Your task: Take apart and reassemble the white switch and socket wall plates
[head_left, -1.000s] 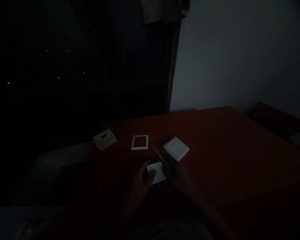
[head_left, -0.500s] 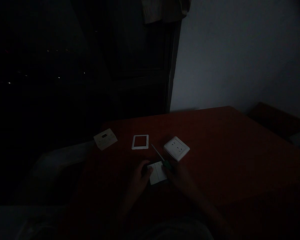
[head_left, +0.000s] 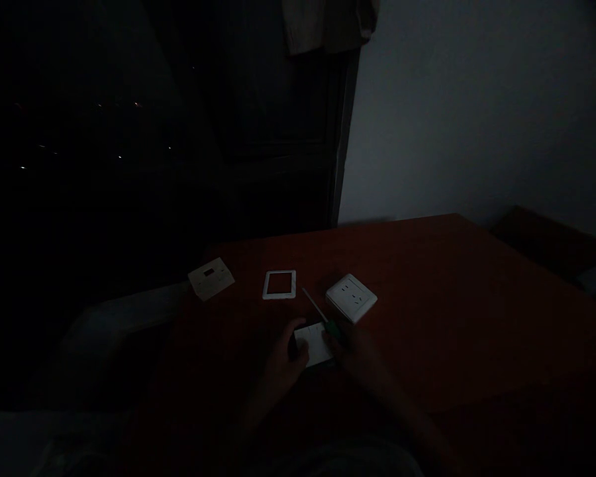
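Note:
Dim light falls on a white wall switch (head_left: pixel 316 339), whose face points up between my hands. My left hand (head_left: pixel 287 358) grips its left side, the thumb lying on the face and the fingers around the edge. A screwdriver (head_left: pixel 333 329) with a green handle is held in my right hand (head_left: pixel 353 350), its shaft pointing up and to the left. My right thumb also presses the switch's right side. Beyond the hands lie a white square frame (head_left: pixel 279 297) and, to its right, a white wall socket (head_left: pixel 351 296). The switch's underside is hidden.
All this is on a reddish-brown table (head_left: pixel 427 285). At its left edge lies a pale flat card (head_left: pixel 211 279) with a dark rectangular mark. Behind the table are a dark window (head_left: pixel 129 132) and a pale wall (head_left: pixel 457 112).
My left thumb has moved right, farther over the switch's face, and a dark strip now shows along the switch's left side. The screwdriver remains in my right hand.

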Motion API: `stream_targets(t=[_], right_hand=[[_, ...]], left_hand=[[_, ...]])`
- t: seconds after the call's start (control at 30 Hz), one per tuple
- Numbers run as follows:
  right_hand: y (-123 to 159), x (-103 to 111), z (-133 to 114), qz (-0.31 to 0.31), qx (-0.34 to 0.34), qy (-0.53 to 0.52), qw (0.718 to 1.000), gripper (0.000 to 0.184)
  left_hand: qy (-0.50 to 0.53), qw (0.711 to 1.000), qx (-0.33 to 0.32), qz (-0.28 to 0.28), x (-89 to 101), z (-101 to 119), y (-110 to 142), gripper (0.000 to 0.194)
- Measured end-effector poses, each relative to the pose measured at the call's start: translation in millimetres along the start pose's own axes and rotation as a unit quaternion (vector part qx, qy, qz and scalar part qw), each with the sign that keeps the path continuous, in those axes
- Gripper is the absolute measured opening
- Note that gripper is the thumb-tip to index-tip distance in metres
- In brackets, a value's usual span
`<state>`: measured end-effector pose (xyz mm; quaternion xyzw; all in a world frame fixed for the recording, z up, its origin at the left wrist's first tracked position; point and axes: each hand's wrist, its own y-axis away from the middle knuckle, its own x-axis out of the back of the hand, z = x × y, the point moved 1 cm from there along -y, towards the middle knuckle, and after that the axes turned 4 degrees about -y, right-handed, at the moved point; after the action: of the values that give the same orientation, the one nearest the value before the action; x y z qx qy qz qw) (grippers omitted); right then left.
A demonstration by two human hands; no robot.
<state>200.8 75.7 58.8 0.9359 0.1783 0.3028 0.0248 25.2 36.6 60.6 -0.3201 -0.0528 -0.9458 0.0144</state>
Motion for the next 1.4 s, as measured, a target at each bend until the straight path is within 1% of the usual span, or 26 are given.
stream_targets(t=[0.13, 0.27, 0.37, 0.53, 0.67, 0.73, 0.83, 0.87, 0.93, 1.0, 1.07, 1.13, 1.2, 1.27, 1.4], right_hand=[[0, 1, -1, 0.000, 0.001, 0.002, 1.000, 0.033], [2, 2, -2, 0.001, 0.001, 0.003, 1.000, 0.032], [4, 2, -4, 0.003, 0.001, 0.001, 1.000, 0.033], [3, 2, -3, -0.001, 0.009, -0.015, 1.000, 0.032], [2, 3, 0, -0.002, 0.012, -0.041, 0.999, 0.036], [3, 5, 0, -0.006, 0.012, -0.053, 0.999, 0.038], [4, 7, 0, -0.010, 0.012, -0.064, 0.998, 0.039], [5, 7, -1, -0.011, 0.012, -0.068, 0.998, 0.039], [6, 8, -1, -0.014, 0.012, -0.080, 0.997, 0.039], [7, 8, 0, -0.015, 0.012, -0.091, 0.996, 0.040], [8, 8, 1, -0.016, 0.010, -0.099, 0.995, 0.040], [8, 8, 2, -0.011, 0.008, -0.104, 0.994, 0.039], [7, 7, 4, -0.009, 0.005, -0.106, 0.994, 0.039], [7, 7, 4, -0.006, 0.001, -0.103, 0.995, 0.040], [8, 7, 4, -0.008, 0.001, -0.107, 0.994, 0.038]], left_hand=[[0.001, 1.000, -0.019, 0.008, -1.1, -4, 2, 0.041], [-0.029, 0.999, -0.037, 0.014, -1.6, -7, 4, 0.041], [-0.041, 0.998, -0.041, 0.007, -0.9, -7, 3, 0.041], [-0.027, 0.999, -0.030, -0.005, 2.6, -2, 1, 0.039], [-0.082, 0.996, -0.043, -0.011, 8.6, 4, 2, 0.038], [-0.125, 0.991, -0.056, 0.008, 15.1, 6, 0, 0.036], [-0.202, 0.974, -0.081, 0.062, 31.2, 8, -17, 0.034], [-0.229, 0.966, -0.092, 0.072, 37.7, 8, -27, 0.034], [-0.279, 0.950, -0.111, 0.085, 51.2, 7, -52, 0.043], [-0.316, 0.936, -0.149, 0.046, 62.7, 3, -78, 0.055], [-0.332, 0.930, -0.158, -0.001, 72.0, -2, -102, 0.064], [-0.332, 0.927, -0.172, -0.039, 78.7, -8, -118, 0.073], [-0.327, 0.925, -0.182, -0.067, 82.9, -13, -126, 0.075], [-0.324, 0.924, -0.188, -0.080, 85.0, -15, -127, 0.072], [-0.328, 0.922, -0.193, -0.071, 82.9, -14, -123, 0.073]])
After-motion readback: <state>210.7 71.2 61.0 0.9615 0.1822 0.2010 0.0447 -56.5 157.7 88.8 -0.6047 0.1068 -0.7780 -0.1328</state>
